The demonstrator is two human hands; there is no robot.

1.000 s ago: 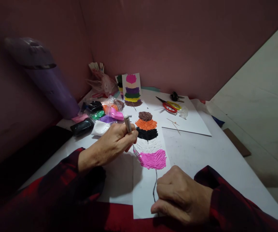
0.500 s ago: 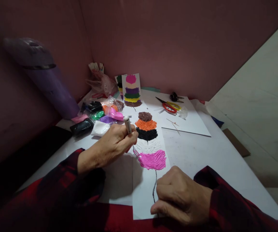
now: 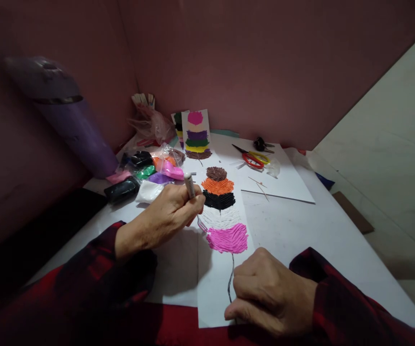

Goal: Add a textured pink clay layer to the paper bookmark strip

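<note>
My left hand point(image 3: 171, 209) is closed around the pale handle of a small fork point(image 3: 202, 224), tines pointing down. The tines are at the left edge of a pink clay band point(image 3: 228, 239), by the white band point(image 3: 222, 218) above it. Black point(image 3: 219, 200), orange point(image 3: 217, 185) and brown point(image 3: 216, 173) clay continue upward in a ridged feather shape on a white card point(image 3: 213, 288). A dark drawn stem runs down from the pink. My right hand point(image 3: 270, 293) rests curled on the card's lower right, thumb against it, covering part of the stem; its inner fingers are hidden.
Bagged clay in several colours point(image 3: 157, 166) lies to the left. Behind stands a finished striped card point(image 3: 197, 137). Scissors point(image 3: 252, 158), keys point(image 3: 263, 144) and thin sticks point(image 3: 261, 185) lie on a white board point(image 3: 286, 182). A purple wrapped roll point(image 3: 74, 125) leans left.
The fork in my left hand has shifted slightly up and left, its tines lifting a little from the pink band's edge. My right hand has stayed in place.
</note>
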